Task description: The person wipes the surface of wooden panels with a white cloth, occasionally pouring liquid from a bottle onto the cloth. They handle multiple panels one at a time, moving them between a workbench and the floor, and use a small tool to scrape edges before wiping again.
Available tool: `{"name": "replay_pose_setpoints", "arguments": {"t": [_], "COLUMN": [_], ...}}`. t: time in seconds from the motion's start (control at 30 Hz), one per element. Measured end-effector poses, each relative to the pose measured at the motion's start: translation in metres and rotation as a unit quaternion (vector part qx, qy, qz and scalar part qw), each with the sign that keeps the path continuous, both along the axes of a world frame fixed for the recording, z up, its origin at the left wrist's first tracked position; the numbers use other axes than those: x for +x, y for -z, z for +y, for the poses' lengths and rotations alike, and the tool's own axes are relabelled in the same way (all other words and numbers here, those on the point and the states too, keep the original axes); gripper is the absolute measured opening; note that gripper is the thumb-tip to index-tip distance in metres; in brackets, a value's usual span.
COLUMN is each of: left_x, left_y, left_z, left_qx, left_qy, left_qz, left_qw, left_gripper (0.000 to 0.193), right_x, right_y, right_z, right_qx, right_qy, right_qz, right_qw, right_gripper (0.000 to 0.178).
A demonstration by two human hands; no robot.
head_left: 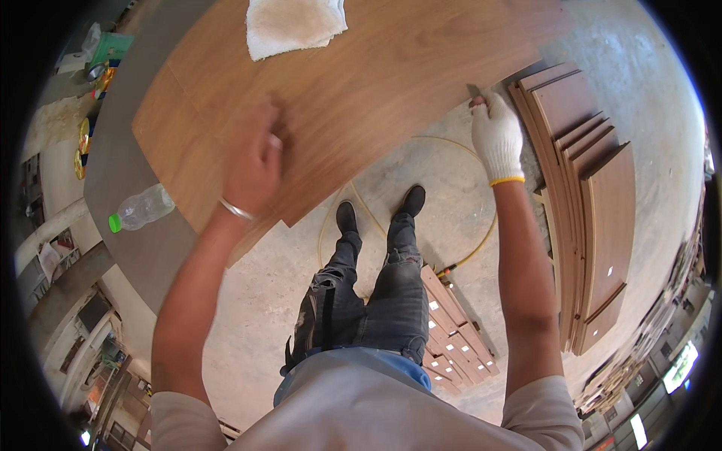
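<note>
- Head view: bare left hand (254,161) presses flat, fingers curled, on the brown wood panel (361,90).
- Gloved right hand (496,137), fingers closed, grips the panel's edge.
- A white cloth (293,24) lies on the panel.

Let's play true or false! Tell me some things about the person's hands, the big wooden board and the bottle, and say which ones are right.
1. The right hand wears a white glove. True.
2. The left hand wears a glove too. False: it is bare, with a metal bangle at the wrist.
3. The left hand lies on top of the brown board. True.
4. The plastic bottle has a red cap. False: its cap is green.
5. A whitish cloth lies on the board. True.
6. The gloved hand holds the bottle. False: it is at the board's edge, far from the bottle.
</note>
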State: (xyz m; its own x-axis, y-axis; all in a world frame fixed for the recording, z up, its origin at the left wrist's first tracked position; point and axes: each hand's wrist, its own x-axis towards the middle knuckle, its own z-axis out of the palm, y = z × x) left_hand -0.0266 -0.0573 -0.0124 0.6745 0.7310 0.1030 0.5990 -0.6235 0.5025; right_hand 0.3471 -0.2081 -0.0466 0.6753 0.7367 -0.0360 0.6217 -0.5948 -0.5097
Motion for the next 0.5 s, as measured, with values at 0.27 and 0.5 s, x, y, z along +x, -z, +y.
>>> {"name": "replay_pose_setpoints", "arguments": {"t": [0.27, 0.5], "left_x": [-0.025, -0.029], "left_y": [0.057, 0.055], "left_z": [0.080, 0.079], "left_qx": [0.177, 0.168], "left_qy": [-0.097, -0.094], "left_qz": [0.083, 0.074], "left_qw": [0.976, 0.978], "left_gripper": [0.054, 0.055], "right_x": [-0.015, -0.061], "right_y": [-0.011, -0.019], "right_z": [0.008, 0.000], "right_qx": [-0.045, -0.102], "right_qy": [-0.056, -0.127], "right_qz": [-0.051, -0.056], "right_qw": [0.996, 0.985], "right_gripper": [0.018, 0.014]}}
